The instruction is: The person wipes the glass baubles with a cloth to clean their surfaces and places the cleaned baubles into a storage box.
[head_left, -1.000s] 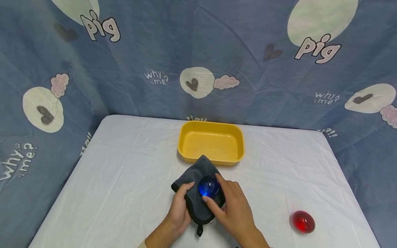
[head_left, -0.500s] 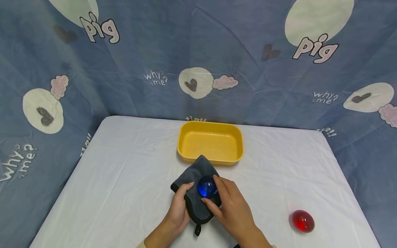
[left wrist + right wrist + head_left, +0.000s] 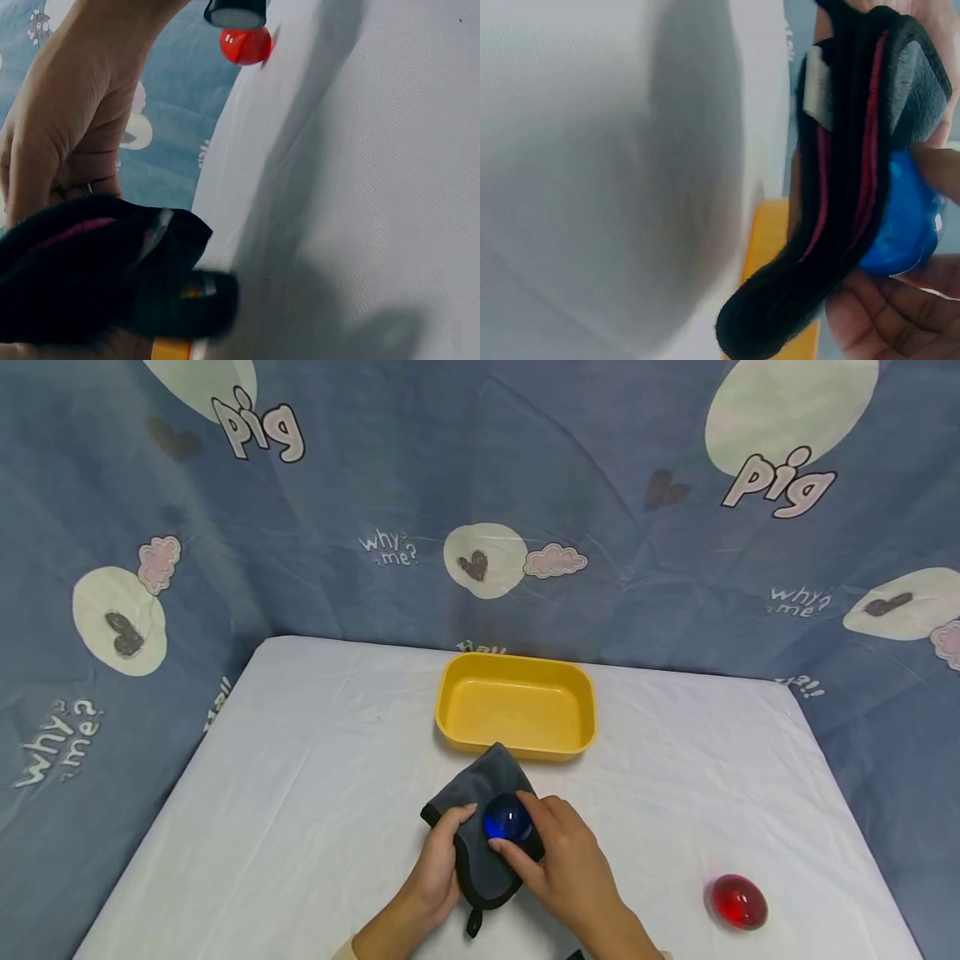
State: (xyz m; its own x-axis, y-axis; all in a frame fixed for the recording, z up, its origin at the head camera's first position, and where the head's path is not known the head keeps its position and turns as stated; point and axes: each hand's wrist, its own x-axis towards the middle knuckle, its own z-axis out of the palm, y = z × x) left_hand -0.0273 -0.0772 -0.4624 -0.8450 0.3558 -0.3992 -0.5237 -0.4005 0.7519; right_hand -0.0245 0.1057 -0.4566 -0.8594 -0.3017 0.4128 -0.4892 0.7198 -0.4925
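A dark grey folded cloth [image 3: 487, 868] with black edging and a hanging loop is gripped at its left side by my left hand [image 3: 437, 864], thumb lying on top. On the cloth sits a clear blue ball [image 3: 504, 818], pinched between the thumb and fingers of my right hand [image 3: 573, 868]. In the right wrist view the blue ball [image 3: 900, 225] presses against the cloth [image 3: 847, 165], whose layered edge shows pink lines between dark folds. The left wrist view has the cloth [image 3: 97, 277] dark and blurred, covering the ball.
Just beyond the cloth stands a yellow tray [image 3: 517, 714] with nothing in it. A clear red ball [image 3: 738, 902] lies on the white tablecloth [image 3: 300, 827] to the right. Blue printed fabric [image 3: 600, 493] walls off the back and sides.
My right fingertips have shifted slightly over the blue ball, while the cloth stays in my left hand. The whole head view has shifted a little; tray and red ball stay put.
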